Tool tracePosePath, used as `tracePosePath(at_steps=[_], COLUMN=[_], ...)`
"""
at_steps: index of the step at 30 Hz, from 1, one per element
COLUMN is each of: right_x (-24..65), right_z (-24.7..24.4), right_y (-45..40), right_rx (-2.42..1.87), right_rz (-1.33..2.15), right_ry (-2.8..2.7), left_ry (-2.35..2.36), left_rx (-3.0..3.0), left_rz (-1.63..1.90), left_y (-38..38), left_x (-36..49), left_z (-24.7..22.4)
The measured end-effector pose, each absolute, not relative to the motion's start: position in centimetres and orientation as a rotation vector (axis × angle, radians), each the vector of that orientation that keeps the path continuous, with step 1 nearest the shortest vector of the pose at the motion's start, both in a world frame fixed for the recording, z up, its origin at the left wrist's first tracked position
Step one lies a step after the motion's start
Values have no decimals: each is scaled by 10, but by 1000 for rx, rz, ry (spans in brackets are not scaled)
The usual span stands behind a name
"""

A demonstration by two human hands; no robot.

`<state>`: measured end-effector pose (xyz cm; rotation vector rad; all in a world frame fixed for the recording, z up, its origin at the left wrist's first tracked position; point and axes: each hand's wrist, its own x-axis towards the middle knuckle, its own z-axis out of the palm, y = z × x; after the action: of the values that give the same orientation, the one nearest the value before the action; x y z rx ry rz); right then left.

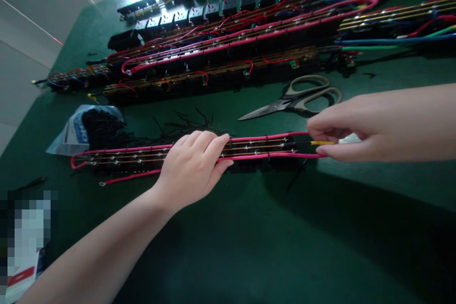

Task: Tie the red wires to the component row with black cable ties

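Observation:
A long black socket strip (137, 157) lies across the green table with its brass bars facing up. A red wire (274, 137) loops along both long edges and is tied on with black ties. My left hand (195, 164) is wrapped over the middle of the strip, gripping it across its width. At the strip's right end my right hand (342, 128) is closed on the red wire, thumb below and fingers above. A yellow-sleeved lead (320, 142) reaches into that hand. One red wire end with a ring terminal (103, 184) sticks out at the lower left.
Scissors (295, 99) lie just beyond the strip, close to my right hand. A plastic bag of black cable ties (103, 126) stands at the left, with loose ties (192, 121) beside it. Several wired strips (228, 40) line the back of the green table (249, 242).

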<state>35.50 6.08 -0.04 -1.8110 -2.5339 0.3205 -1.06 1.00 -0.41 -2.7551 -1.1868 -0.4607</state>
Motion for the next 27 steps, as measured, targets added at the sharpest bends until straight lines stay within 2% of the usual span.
tracePosePath(at_steps=[5,7,9,11,15,20,22,27], right_x=[349,337,322,309,291,267,255,235], right_z=[12,25,40,53,62,54,43,9], right_y=[49,54,62,70,72,53,45,40], right_rx=[-1820,-1779,-1744,-1788,-1839,-1157,-1001,-944], right_rz=[384,566,911,967,704,242,215,225], right_ry=[-2523,-2619,-2839,-2870,-2822,-2675,-2622,-2672], left_ry=[-1214,-1223,-1218,-1209,-1201,-1187,-1194,-1199], left_rx=[-2762,-2760,-2758,-2757,-2754,-2750,-2749,-2745], left_rz=[-436,-431,-433,-434,-435,-448,-441,-467], left_y=[9,9,10,10,10,9,9,9], left_x=[-10,-10,-10,-10,-10,-10,-10,-10], left_z=[-4,-4,-3,-3,-4,-4,-4,-5])
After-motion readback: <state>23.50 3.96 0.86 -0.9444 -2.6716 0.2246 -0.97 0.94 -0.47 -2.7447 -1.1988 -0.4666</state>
